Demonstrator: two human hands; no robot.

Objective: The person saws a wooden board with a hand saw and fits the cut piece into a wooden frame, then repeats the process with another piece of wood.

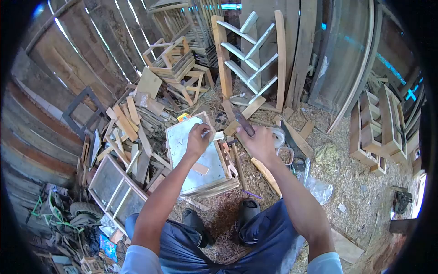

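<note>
My right hand (259,145) is wrapped round the brown handle of a tool (245,124). The tool's darker end points up and away, and its exact kind is hard to make out. My left hand (199,140) hovers over a white-topped wooden box or board (189,180), its fingers curled together in a pinch. Whatever sits between those fingertips is too small to name. On the white top, below the left wrist, lies a small flat piece of wood (200,169). A yellow item (183,117) lies at the top's far edge.
Scrap wood (132,118) is heaped to the left, beside a pale frame (116,192). A slatted wooden rack (248,59) leans on the far wall. Wooden shelf units (378,125) stand at right. A clear plastic bag (318,189) lies on shavings near my right forearm.
</note>
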